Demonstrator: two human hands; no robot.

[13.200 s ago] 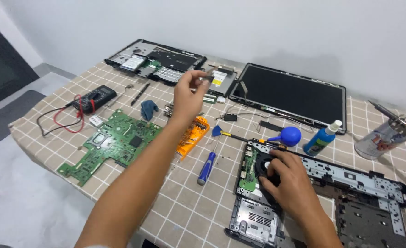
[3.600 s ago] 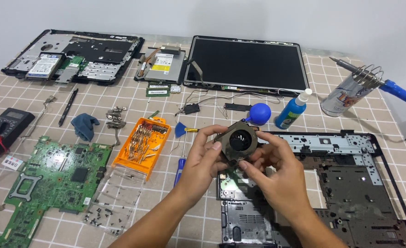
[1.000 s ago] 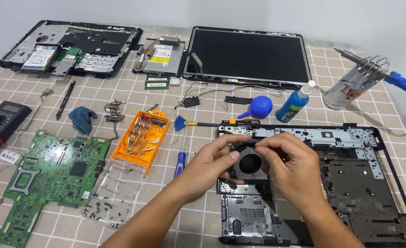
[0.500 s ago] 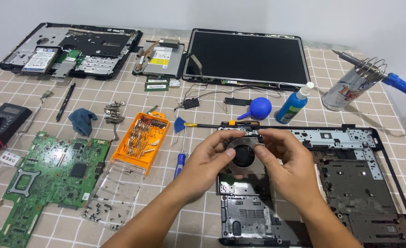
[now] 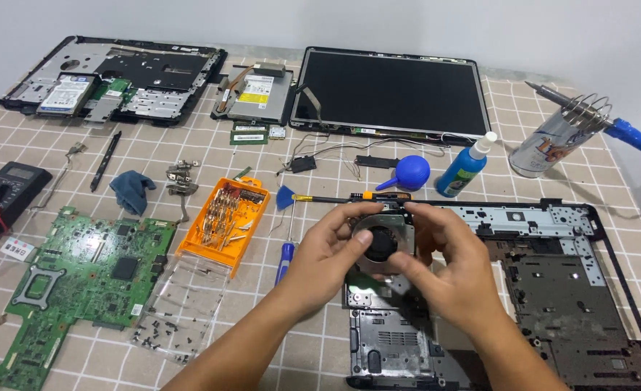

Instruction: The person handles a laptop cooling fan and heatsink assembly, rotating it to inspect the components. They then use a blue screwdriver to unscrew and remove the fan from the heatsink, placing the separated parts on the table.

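Both hands clamped on the cooling fan [image 5: 383,241], held up above the laptop base [image 5: 552,289], over its left end. Left hand [image 5: 328,257] grips the fan's left edge, right hand [image 5: 443,268] its right and lower edge. Orange bit case [image 5: 223,224] left of the base, blue screwdriver [image 5: 284,262] between. Green motherboard [image 5: 81,279] further left.

The round grey cooling fan [image 5: 382,241] looks like dull metal framed in black plastic. At nine o'clock lies a glossy orange plastic screwdriver-bit case [image 5: 224,219]; at twelve, a matt black laptop screen panel [image 5: 391,92].
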